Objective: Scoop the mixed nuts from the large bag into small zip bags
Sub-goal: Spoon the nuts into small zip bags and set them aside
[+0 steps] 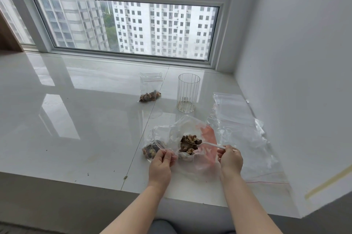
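Note:
The large clear bag (202, 159) with a red patch lies open on the white sill, mixed nuts (189, 143) heaped inside. My right hand (230, 158) grips a white plastic spoon (206, 144) whose bowl rests among those nuts. Just left of it, my left hand (162, 163) pinches the edge of a small zip bag (155, 143) that holds some nuts. Farther back lies another small zip bag (150, 89), nuts at its bottom, lying flat.
A ribbed clear glass (188, 95) stands upright behind the large bag. Loose clear zip bags (242, 131) spread along the right wall. The sill's front edge (114, 190) runs just below my hands. A window lies beyond.

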